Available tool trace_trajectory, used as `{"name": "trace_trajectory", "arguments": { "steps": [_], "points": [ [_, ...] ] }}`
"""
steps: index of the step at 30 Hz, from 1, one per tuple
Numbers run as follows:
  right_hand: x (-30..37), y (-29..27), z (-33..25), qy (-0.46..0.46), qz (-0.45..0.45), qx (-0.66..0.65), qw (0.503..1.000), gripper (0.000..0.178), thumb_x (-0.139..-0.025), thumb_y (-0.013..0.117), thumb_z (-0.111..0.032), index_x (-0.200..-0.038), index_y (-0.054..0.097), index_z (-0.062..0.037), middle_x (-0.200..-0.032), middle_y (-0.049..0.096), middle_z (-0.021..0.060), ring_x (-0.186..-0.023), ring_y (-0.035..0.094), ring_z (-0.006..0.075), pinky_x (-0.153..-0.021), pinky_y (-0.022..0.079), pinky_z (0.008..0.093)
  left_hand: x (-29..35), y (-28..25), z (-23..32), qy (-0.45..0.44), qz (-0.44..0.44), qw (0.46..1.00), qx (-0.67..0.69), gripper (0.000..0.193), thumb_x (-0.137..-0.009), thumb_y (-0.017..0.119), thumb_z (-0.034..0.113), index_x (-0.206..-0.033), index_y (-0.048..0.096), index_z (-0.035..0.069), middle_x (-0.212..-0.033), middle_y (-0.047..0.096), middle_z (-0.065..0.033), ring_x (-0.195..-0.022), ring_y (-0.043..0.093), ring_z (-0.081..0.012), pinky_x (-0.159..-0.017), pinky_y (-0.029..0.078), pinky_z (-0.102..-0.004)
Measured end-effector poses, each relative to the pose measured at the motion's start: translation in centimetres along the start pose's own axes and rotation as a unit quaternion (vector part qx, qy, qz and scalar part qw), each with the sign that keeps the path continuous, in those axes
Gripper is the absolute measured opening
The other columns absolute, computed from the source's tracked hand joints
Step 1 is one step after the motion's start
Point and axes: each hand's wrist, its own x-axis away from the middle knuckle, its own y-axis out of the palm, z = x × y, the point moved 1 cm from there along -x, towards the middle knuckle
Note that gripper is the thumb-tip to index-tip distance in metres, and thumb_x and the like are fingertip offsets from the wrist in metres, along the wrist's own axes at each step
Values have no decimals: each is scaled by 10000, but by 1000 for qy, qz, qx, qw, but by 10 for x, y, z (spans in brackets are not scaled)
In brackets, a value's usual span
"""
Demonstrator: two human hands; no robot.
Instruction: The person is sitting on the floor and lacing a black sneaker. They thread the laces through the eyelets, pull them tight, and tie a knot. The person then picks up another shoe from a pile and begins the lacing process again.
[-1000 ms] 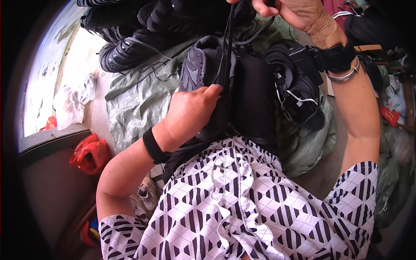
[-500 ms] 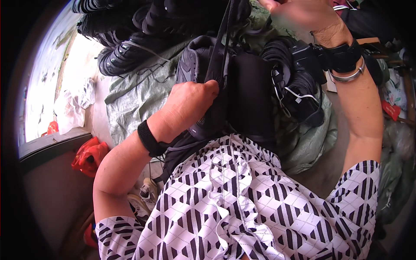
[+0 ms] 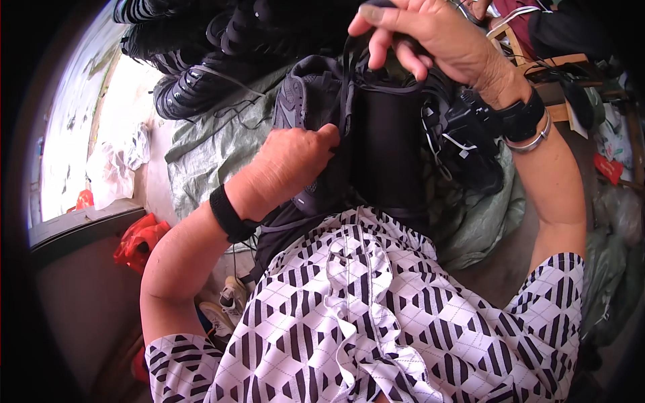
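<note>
A black sneaker (image 3: 293, 104) rests on my dark-clothed lap, its collar toward the far side. My left hand (image 3: 289, 158) is closed in a fist over the sneaker's lacing, gripping a black shoelace (image 3: 347, 80); its fingertips are partly hidden. From there the lace rises along the sneaker's right side toward my right hand (image 3: 437, 40), raised above and beyond it. Thumb and forefinger of that hand pinch a dark strand of the lace at the top edge, while the other fingers curl loosely.
Several black sneakers (image 3: 228, 33) are piled at the far left on a green woven sheet (image 3: 208, 151). Bundled black laces (image 3: 463, 158) lie right of my lap. A red plastic bag (image 3: 140, 242) is at the left; wooden frames (image 3: 557, 67) and another person's hand (image 3: 480, 8) are far right.
My right hand has come left and nearer, from a motion-blurred position, and its fingers now show. The taut lace has slackened. My left hand stays at the sneaker.
</note>
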Motion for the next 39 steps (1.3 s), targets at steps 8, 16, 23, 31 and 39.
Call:
{"name": "trace_trajectory", "arguments": {
  "steps": [8, 16, 23, 31, 39],
  "points": [
    [-26, -37, -25, -56, 59, -7, 997, 330, -983, 529, -275, -1001, 613, 44, -828, 696, 165, -420, 568, 125, -358, 387, 199, -1, -8, 6, -39, -38, 998, 11, 118, -841, 600, 161, -949, 622, 118, -771, 677, -108, -774, 670, -317, -708, 517, -428],
    [-52, -28, -48, -263, 143, -22, 954, 310, -979, 526, -269, -888, 650, 1, -814, 701, 138, -699, 691, 223, -618, 556, 305, 23, 25, 6, 122, 114, 986, 8, 201, -800, 669, 165, -1000, 658, 166, -809, 635, -20, -778, 644, -223, -701, 478, -374],
    [-41, -13, -42, -156, -4, -57, 986, 328, -981, 539, -277, -895, 656, 18, -784, 694, 141, -509, 613, 138, -432, 455, 216, 60, 31, 4, 151, 156, 976, 9, 309, -757, 712, 196, -1066, 707, 194, -762, 520, 9, -713, 557, -185, -676, 429, -336],
    [-44, -32, -78, -191, 128, -173, 958, 245, -927, 592, -198, -719, 572, -70, -530, 531, 7, -349, 392, 68, -342, 286, 203, 40, 27, -8, 102, 118, 980, 120, 140, -787, 703, 179, -927, 707, 183, -770, 581, -15, -721, 620, -258, -649, 482, -355],
    [8, -17, -98, -216, -65, 87, 970, 382, -958, 588, -315, -747, 680, -10, -623, 640, 59, -405, 506, 68, -370, 372, 192, 38, 10, -25, -127, 115, 808, 564, 164, -956, 605, 157, -1022, 687, 32, -735, 613, 38, -654, 551, -15, -540, 426, -178]
  ]
}}
